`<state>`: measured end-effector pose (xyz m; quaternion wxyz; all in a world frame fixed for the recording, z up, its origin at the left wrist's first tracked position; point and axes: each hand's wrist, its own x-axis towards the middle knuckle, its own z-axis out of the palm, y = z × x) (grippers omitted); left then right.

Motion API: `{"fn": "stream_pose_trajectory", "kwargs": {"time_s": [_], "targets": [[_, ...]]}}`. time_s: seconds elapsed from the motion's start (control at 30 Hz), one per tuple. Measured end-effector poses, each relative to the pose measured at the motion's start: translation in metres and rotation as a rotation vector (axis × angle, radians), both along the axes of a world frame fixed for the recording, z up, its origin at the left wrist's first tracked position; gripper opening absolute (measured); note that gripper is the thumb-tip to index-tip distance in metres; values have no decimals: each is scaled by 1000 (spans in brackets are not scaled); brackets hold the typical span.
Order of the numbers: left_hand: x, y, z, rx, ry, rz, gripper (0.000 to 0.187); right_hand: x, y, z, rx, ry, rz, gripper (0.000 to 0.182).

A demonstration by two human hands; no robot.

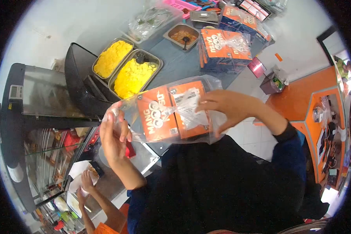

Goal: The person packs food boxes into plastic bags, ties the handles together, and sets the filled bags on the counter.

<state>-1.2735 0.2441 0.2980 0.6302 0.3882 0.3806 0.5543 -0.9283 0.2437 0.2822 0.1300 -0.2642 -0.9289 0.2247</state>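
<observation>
A clear plastic bag [138,135] holding orange boxes [156,114] with white lettering lies flat in front of my body. At the bag's left end is my left hand [116,130], its fingers closed on the plastic. My right hand [224,106] is over the right part of the bag, fingers spread and curved, the fingertips close to the gathered plastic [189,108] on top. Whether those fingertips touch the plastic is hard to tell. Just beyond the bag are two metal trays of yellow food [134,78].
More bagged orange boxes [224,48] are stacked at the back, beside a metal pan [182,36] with a black spoon. A glass display case [46,144] stands left. Another person's hands [85,185] work at the lower left. An orange counter [296,97] is at right.
</observation>
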Motion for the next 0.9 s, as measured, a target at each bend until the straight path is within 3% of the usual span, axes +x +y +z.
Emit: {"fn": "stream_pose_trajectory", "kwargs": {"time_s": [0.13,0.23,0.3,0.4,0.53,0.6,0.67,0.73,0.77,0.8,0.87,0.9], "targets": [[11,-1,-3,-6,-1,-33,42,23,-6,11,-229,-753,19,57],[51,-12,4,-46,113,-111,38,32,16,2,75,-672,-82,33],[59,-5,13,31,208,-140,34,16,33,59,287,-360,-147,21],[64,19,39,72,-45,-109,35,15,51,74,428,-305,-222,27],[79,20,30,217,4,-92,41,48,56,77,504,-77,-224,28],[92,20,18,139,128,-94,53,62,67,60,473,7,-207,28],[93,17,10,112,52,-85,40,83,76,49,413,47,-203,30],[87,9,13,51,338,-44,36,106,83,46,330,47,-209,34],[84,-1,8,44,855,173,34,113,87,41,301,111,-207,33],[92,3,18,55,1212,262,39,119,91,34,268,174,-208,33],[84,22,6,376,1416,925,46,131,100,28,229,227,-148,33],[86,19,-2,354,1434,922,46,137,107,21,207,233,-135,33]]}}
